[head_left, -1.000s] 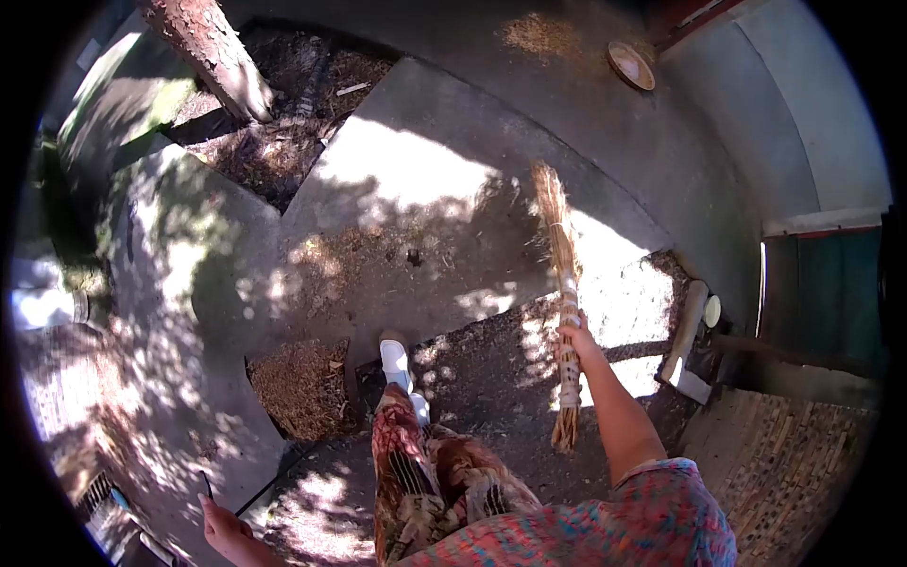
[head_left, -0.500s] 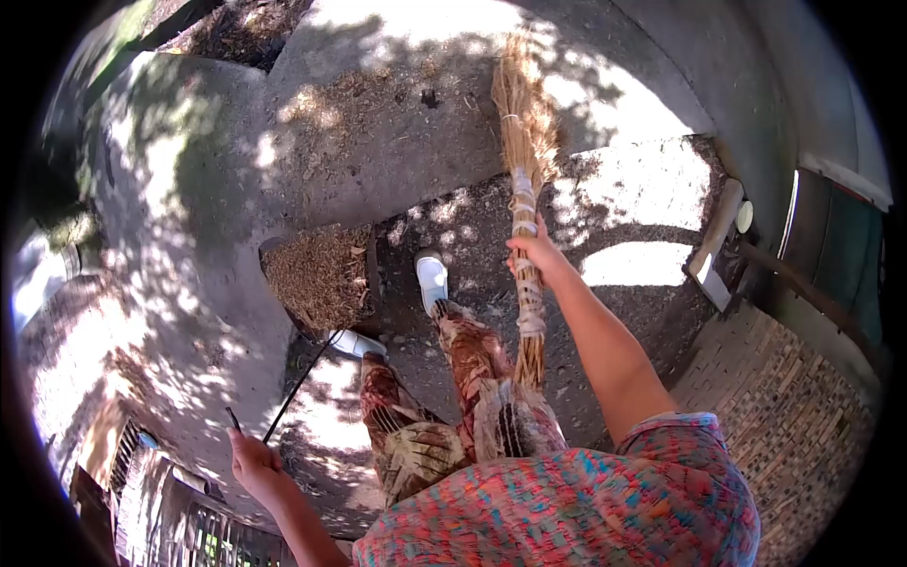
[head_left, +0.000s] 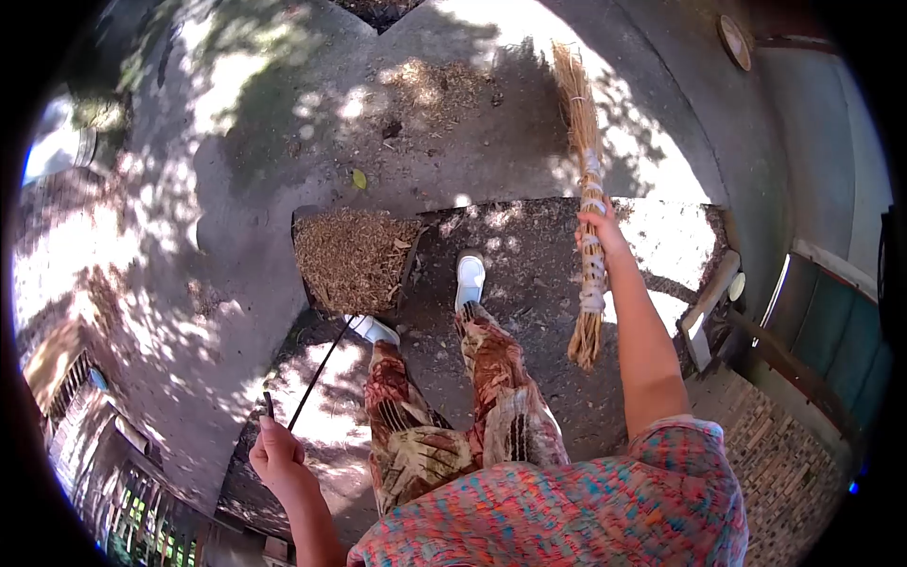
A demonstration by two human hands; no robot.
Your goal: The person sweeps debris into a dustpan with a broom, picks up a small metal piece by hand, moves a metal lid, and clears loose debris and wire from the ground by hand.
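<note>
My right hand [head_left: 605, 230] is wrapped round the bound handle of a straw broom [head_left: 588, 170], whose bristles point away from me, up and slightly left. Pale strips are wound around the broom's grip. On the lower left, my left hand [head_left: 277, 454] is closed around the dark, thin handle [head_left: 317, 373] of a dustpan. A short dark end of it sticks up above the fist. The dustpan [head_left: 412, 260] rests on the ground in front of my left shoe, heaped with brown chaff-like debris [head_left: 350, 255]. The fingers of my left hand are partly hidden.
Scattered brown debris [head_left: 430, 90] lies on the concrete beyond the dustpan, with a yellow-green leaf [head_left: 359, 179] nearer. My white shoes [head_left: 470, 276] stand on darker ground. At right are a wooden plank [head_left: 709, 312], a wall [head_left: 803, 151] and brick paving [head_left: 775, 454].
The view has shifted, so dustpan and broom appear farther right. The broom now stands farther from my legs and more clear of them. Both hands keep their hold.
</note>
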